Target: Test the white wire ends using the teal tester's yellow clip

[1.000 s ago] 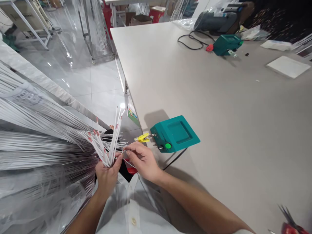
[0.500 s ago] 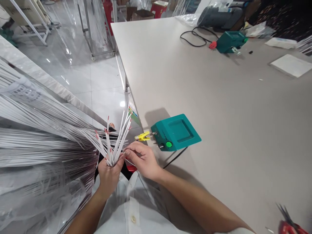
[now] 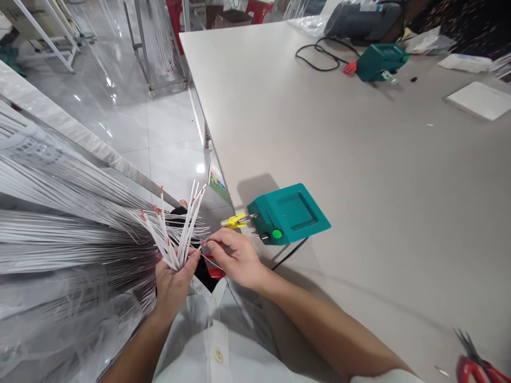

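Observation:
A bunch of white wires (image 3: 184, 234) with red tips fans upward out of my left hand (image 3: 174, 279), whose fingers are wrapped round its lower end. Just to the right, my right hand (image 3: 237, 258) pinches a single thin wire near its red tip, between thumb and forefinger. That wire's far part runs down toward my lap. Beyond my right hand, a teal device (image 3: 289, 213) with a green button stands at the table edge. A yellow clip (image 3: 233, 221) sticks out from its left side, apart from my fingers.
Long grey-white wire bundles (image 3: 51, 229) hang along a rail (image 3: 91, 143) at left. Red-handled pliers (image 3: 475, 356) lie at the table's lower right. A second teal device (image 3: 379, 63) with a black cord stands at the back of the table (image 3: 379, 175), near a white pad (image 3: 479, 101).
My left hand has shifted slightly left with the wire bunch, widening the gap between my hands. The wire's red tip now shows at my right fingertips.

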`<action>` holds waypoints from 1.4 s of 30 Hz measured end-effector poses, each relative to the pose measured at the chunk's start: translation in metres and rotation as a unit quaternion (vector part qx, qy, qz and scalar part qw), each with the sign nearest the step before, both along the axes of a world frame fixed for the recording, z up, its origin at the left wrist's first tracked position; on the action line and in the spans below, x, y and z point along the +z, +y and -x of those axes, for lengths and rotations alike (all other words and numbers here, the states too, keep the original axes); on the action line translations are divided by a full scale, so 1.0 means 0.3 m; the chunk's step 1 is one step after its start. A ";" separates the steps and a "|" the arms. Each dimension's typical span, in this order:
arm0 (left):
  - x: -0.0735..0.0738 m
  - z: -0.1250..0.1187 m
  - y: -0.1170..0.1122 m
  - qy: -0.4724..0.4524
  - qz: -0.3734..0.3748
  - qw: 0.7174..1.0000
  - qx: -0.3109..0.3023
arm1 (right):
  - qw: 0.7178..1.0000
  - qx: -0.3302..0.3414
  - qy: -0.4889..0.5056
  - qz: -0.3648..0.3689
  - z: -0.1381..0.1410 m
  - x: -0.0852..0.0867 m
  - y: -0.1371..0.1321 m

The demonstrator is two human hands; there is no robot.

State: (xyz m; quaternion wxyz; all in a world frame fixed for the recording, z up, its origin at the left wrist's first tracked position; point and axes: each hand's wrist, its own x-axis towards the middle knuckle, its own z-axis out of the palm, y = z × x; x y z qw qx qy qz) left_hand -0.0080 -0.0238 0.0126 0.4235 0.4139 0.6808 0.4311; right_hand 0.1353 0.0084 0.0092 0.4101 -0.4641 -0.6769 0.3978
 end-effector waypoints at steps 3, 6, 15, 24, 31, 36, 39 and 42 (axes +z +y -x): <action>0.009 0.005 0.006 0.021 0.001 1.000 -0.008 | 0.999 -0.008 0.040 -0.035 -0.015 0.020 0.007; 0.016 0.009 0.010 -0.029 -0.003 0.999 -0.030 | 0.994 0.086 0.037 -0.058 -0.035 0.040 0.023; -0.022 0.045 -0.021 -0.186 0.003 0.981 -0.057 | 0.974 0.140 0.169 0.060 -0.014 0.024 0.015; -0.018 -0.028 -0.016 -0.350 0.018 0.936 0.031 | 0.903 0.047 0.346 0.251 0.062 -0.018 -0.030; -0.034 -0.041 -0.029 -0.331 0.041 0.942 0.042 | 0.974 0.025 0.209 0.087 0.034 -0.021 -0.013; -0.046 -0.024 -0.042 -0.250 0.074 0.965 -0.017 | 0.992 0.038 -0.011 -0.121 -0.007 -0.007 -0.001; -0.054 -0.024 -0.049 -0.207 0.074 0.975 -0.008 | 0.970 0.032 -0.116 -0.211 -0.016 -0.008 -0.001; -0.052 -0.035 -0.052 -0.155 0.066 0.985 0.023 | 0.966 0.027 -0.132 -0.222 -0.013 -0.006 -0.002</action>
